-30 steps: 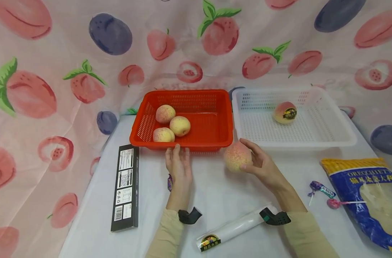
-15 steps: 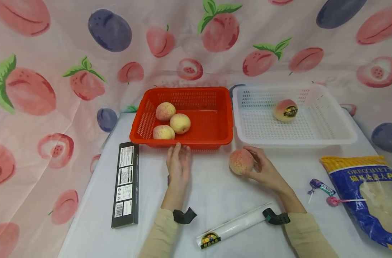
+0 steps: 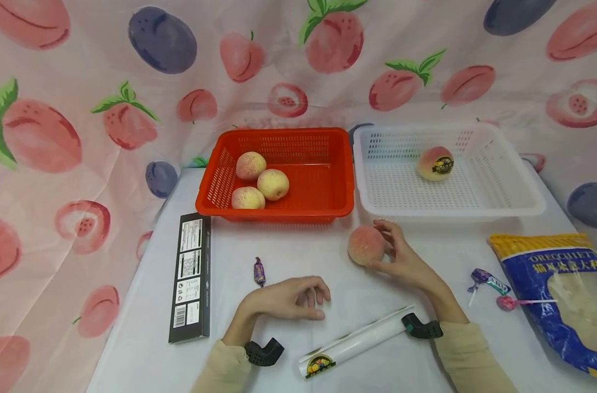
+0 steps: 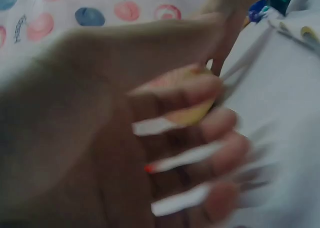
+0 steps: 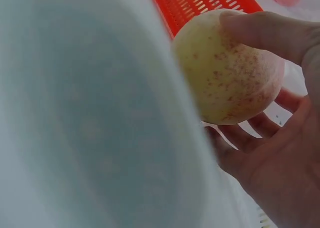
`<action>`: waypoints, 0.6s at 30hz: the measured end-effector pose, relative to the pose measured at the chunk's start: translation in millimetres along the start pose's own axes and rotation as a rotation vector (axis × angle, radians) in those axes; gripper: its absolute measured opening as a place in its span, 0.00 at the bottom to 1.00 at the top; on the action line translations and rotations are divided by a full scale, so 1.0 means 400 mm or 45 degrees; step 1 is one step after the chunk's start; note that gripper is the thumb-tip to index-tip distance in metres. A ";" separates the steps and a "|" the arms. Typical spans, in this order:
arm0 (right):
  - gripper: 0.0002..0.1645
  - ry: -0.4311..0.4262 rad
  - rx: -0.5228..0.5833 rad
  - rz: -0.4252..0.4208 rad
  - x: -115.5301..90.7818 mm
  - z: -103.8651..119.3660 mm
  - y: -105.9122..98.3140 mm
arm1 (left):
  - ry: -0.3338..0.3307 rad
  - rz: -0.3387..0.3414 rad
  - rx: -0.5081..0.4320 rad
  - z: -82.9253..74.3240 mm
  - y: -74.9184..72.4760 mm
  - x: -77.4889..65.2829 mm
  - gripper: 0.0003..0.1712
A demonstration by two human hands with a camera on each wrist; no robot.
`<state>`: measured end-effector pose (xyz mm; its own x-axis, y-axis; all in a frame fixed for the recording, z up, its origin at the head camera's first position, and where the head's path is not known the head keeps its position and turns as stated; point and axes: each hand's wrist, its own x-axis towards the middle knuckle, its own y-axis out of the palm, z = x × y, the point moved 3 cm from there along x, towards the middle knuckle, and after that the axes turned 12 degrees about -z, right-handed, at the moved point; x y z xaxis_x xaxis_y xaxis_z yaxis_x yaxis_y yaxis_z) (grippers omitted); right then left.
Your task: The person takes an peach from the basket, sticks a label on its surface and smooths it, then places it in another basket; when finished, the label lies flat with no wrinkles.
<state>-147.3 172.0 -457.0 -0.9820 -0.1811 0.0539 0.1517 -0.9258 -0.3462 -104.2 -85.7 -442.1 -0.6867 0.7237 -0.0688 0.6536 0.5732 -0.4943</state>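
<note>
In the head view my right hand (image 3: 401, 256) holds a pink-and-yellow peach (image 3: 366, 245) in front of the gap between two baskets. The right wrist view shows the thumb on top of the peach (image 5: 227, 70) and the fingers round its underside. My left hand (image 3: 290, 300) is over the white cloth, its fingers loosely bent and nothing in them. A purple-wrapped candy (image 3: 259, 272) lies just behind it. Three peaches (image 3: 272, 184) sit at the left of the red basket (image 3: 275, 212). One peach with a dark sticker (image 3: 435, 164) is in the white basket (image 3: 450, 213).
A white roll with a fruit label (image 3: 357, 341) lies between the forearms. At left is a long black box (image 3: 191, 278). Wrapped candy (image 3: 490, 281), a pink lollipop (image 3: 507, 303) and a blue pasta bag (image 3: 561, 305) lie at right. Fruit-printed cloth (image 3: 288, 60) hangs behind.
My left hand has left the red basket's front rim and come toward me and right, uncovering the purple candy. The right hand has shifted the peach slightly right and turned it.
</note>
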 end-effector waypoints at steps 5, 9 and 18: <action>0.54 -0.025 -0.051 0.032 -0.009 0.000 0.005 | -0.019 0.213 0.275 -0.033 0.044 -0.033 0.26; 0.52 -0.001 -0.088 0.028 -0.016 0.004 0.002 | -0.010 0.277 0.278 -0.043 0.058 -0.036 0.16; 0.50 -0.101 -0.170 -0.096 -0.030 0.012 -0.005 | 0.079 0.153 0.224 -0.026 0.025 0.013 0.14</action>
<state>-135.4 174.5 -452.5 -0.9772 -0.1434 0.1565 0.0565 -0.8864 -0.4594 -97.9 -72.2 -438.5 -0.5827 0.8082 -0.0860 0.6605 0.4092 -0.6295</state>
